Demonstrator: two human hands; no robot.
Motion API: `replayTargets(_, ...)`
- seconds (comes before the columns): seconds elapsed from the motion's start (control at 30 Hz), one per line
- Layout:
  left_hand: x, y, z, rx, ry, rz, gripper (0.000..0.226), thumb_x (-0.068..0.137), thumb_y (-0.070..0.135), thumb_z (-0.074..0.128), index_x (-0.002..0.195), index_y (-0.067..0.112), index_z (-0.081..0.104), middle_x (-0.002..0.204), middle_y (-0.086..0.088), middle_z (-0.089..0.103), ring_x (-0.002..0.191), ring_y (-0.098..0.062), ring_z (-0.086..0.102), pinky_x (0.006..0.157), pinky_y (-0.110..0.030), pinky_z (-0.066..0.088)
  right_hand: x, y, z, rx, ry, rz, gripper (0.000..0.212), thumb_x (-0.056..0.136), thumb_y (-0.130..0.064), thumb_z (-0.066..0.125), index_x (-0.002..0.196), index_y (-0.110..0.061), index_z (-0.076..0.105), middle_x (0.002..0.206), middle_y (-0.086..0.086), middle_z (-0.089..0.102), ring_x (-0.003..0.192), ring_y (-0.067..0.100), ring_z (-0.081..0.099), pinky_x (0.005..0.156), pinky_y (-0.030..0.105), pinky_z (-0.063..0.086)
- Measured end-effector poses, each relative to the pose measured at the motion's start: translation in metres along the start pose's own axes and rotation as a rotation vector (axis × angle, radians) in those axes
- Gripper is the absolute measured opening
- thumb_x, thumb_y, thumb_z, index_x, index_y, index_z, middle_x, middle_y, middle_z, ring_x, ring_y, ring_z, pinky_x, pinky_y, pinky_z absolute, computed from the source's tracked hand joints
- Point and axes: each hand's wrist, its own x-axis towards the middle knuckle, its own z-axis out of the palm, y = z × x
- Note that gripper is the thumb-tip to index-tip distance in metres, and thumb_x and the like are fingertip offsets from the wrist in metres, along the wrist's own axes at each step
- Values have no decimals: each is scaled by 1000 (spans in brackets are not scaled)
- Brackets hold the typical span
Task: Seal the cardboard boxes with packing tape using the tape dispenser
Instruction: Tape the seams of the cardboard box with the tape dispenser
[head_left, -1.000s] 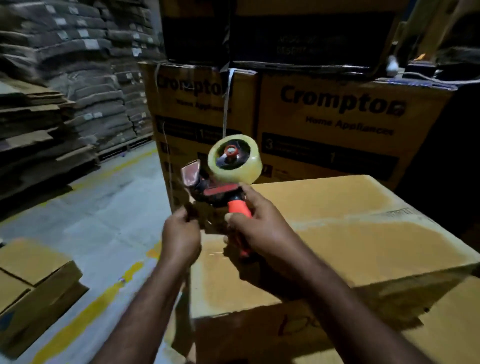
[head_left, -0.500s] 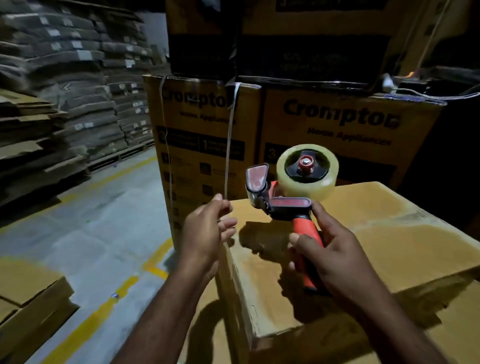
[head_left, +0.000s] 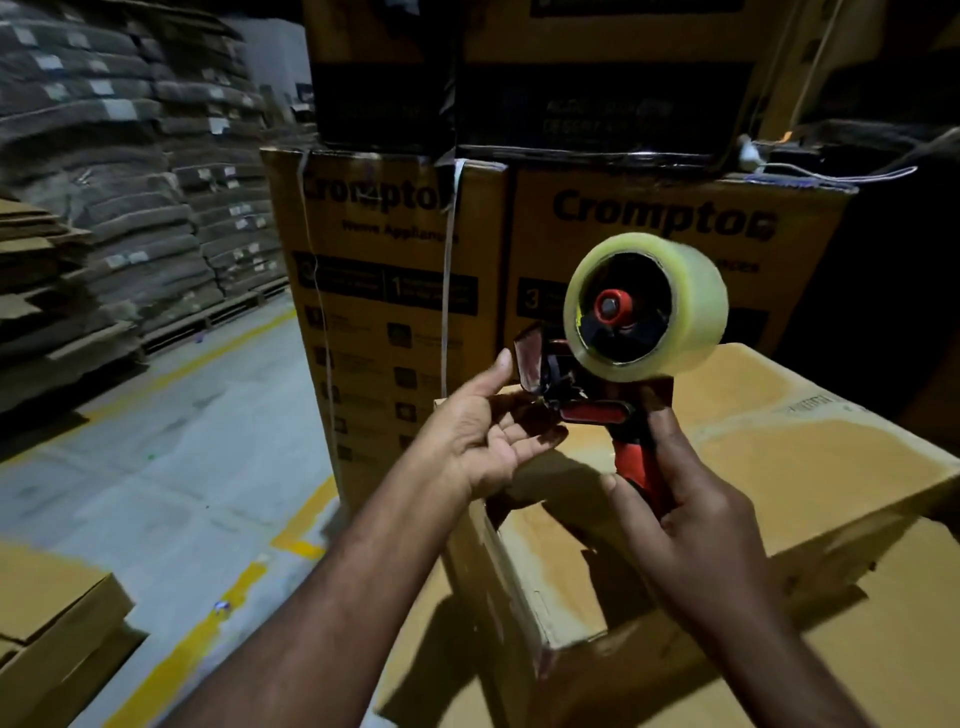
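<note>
Head view: right hand (head_left: 696, 530) wrapped round the red handle of the tape dispenser (head_left: 613, 410), held over the near cardboard box (head_left: 805, 467). Left hand (head_left: 478, 436) palm-up, fingers loosely spread, just left of its nose (contact unclear).

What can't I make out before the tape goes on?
Head view:
- Free end of the tape roll: clear film, dim light, left hand before the tape dispenser mouth.
- Cardboard box top seam: covered by right hand, shadow.
- Box's right end: cut by frame edge.
- Print on upper boxes: too dark.
</note>
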Motion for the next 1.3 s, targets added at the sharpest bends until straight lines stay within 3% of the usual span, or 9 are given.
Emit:
replayTargets(0.17,8,8,-2,115,50,14,29,96,12,66,121,-3,64,101,-22,75,89,-30,76,74,-44,64,-12,1,13,-33,5,-43,79,89,-19,72,155,-22,30,100,-3,59,79,21,64,62,38,58)
replayTargets(0.27,13,16,-8,262,53,8,19,98,14,59,108,-2,65,84,-18,74,73,-26,74,75,-43,64,-13,4,20,-55,-5,-61,75,92,-21,70,155,-20,30,103,6,66,77,21,63,62,37,58)
replayTargets(0.37,17,31,-15,337,50,-8,19,100,14,46,94,3,59,65,-11,68,54,-20,70,58,-42,64,-12,5,27,-33,-10,-68,76,90,-20,72,155,-18,32,111,12,68,85,21,62,68,38,60)
replayTargets(0.5,19,45,-24,422,2,-35,31,97,37,64,96,7,70,88,-12,75,82,-26,75,78,-48,62,-9,4,35,-17,-11,-105,80,89,-19,74,154,-20,28,103,10,68,80,17,59,65,31,56)
replayTargets(0.6,23,53,-30,422,6,-64,28,88,31,76,103,7,71,99,-12,73,96,-28,75,76,-47,63,-7,5,42,-20,9,-133,74,90,-20,70,150,-16,28,107,17,69,81,15,56,64,36,60)
replayTargets(0.77,31,71,-40,510,60,-11,10,89,10,72,97,5,67,102,-13,71,68,-23,74,52,-31,62,-3,6,43,-34,-12,-180,76,83,-24,66,150,-14,31,113,16,69,87,28,67,67,40,62)
replayTargets(0.97,38,82,-47,674,-38,141,11,89,-2,67,100,0,70,91,-16,72,78,-23,73,62,-31,61,1,8,44,-55,-18,-204,80,84,-17,74,151,-15,30,111,16,70,85,28,67,67,36,60)
replayTargets(1.13,40,81,-46,992,69,326,13,94,-2,65,102,7,68,97,-15,74,81,-22,77,71,-36,64,2,3,44,-112,-92,-211,88,81,-13,83,152,-20,32,108,10,72,83,20,64,67,37,61)
replayTargets(1.3,48,73,-49,1159,149,452,11,97,3,61,93,11,68,93,-7,70,80,-15,71,64,-27,59,-4,-7,42,-166,-176,-139,92,82,-20,82,155,-33,28,110,0,72,83,7,52,68,27,52)
